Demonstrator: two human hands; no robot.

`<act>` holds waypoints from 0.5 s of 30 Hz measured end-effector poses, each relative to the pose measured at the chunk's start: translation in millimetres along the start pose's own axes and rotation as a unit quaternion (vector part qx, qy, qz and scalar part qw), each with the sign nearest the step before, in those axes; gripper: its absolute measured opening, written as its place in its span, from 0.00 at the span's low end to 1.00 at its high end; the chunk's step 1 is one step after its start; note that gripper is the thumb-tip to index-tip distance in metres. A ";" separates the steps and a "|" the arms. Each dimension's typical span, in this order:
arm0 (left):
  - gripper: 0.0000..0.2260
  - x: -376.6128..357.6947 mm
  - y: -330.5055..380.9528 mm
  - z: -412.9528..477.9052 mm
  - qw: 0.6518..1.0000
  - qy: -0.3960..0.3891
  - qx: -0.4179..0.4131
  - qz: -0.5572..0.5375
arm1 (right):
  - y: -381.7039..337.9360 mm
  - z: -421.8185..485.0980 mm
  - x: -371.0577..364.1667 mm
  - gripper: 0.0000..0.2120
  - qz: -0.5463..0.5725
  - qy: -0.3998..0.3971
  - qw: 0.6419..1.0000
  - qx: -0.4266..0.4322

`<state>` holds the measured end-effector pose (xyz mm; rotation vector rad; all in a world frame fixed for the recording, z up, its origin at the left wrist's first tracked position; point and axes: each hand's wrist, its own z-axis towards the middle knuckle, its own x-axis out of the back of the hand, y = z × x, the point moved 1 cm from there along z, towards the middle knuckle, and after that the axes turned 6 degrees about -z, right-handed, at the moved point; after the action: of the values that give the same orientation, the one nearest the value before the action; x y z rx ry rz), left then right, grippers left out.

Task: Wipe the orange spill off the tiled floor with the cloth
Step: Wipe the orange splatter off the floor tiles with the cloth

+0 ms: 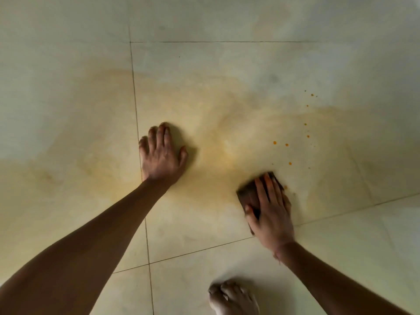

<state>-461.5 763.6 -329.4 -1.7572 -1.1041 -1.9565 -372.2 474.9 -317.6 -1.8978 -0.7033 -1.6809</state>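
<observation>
Left hand (162,155): planted flat on the tiled floor (227,60), fingers spread, grip wide, holding nothing. It sits just right of a grout line (136,105), on the pale edge of the orange spill (213,144). Use it as a brace only. The film there is probably slick, so load it straight down.

Right hand (271,217): fingers straight, pressing the dark cloth (248,193) flat to the tile. Grip wide, nothing pinched. The cloth lies at the near right edge of the smear.

Judgement: you are mid-wipe, and most of the job remains, because the spill is spread into a thin haze. Work from the unstained margin inward in overlapping strokes. Turn the cloth to a fresh face often; how soaked it is cannot be told. Blot the droplets (286,144) just beyond the cloth rather than dragging them.

Surface: pale, glossy tiles. The haze runs from far left, across the grout line, to the right side of the view. Grout may hold colour, so rub along the joint. Your bare foot (231,296) rests at the near edge. Only floor shows; the rest of the room is out of view.
</observation>
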 end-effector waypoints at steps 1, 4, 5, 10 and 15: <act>0.33 1.9 1.3 -0.6 1.000 0.002 0.001 0.001 | 13.1 -12.2 -2.1 0.36 -0.002 -0.004 1.000 0.004; 0.32 -1.0 18.4 -2.7 0.999 0.012 -0.034 0.010 | 15.8 31.2 0.7 0.36 -0.002 0.003 0.999 -0.042; 0.32 -5.5 29.3 -5.0 0.998 0.012 -0.058 0.012 | 10.8 51.5 2.7 0.37 0.001 0.003 0.998 -0.067; 0.33 -33.2 113.9 -23.3 0.991 -0.060 -0.121 -0.007 | 32.0 -15.2 -8.0 0.36 0.009 0.004 0.996 -0.089; 0.35 -46.6 131.2 -23.9 0.993 -0.066 -0.098 0.014 | 53.5 25.7 2.3 0.39 0.024 0.001 0.988 -0.152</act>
<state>-381.6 647.0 -327.0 -2.0177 -0.9484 -2.0157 -317.1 452.8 -319.8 -2.0987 -0.4138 -1.8431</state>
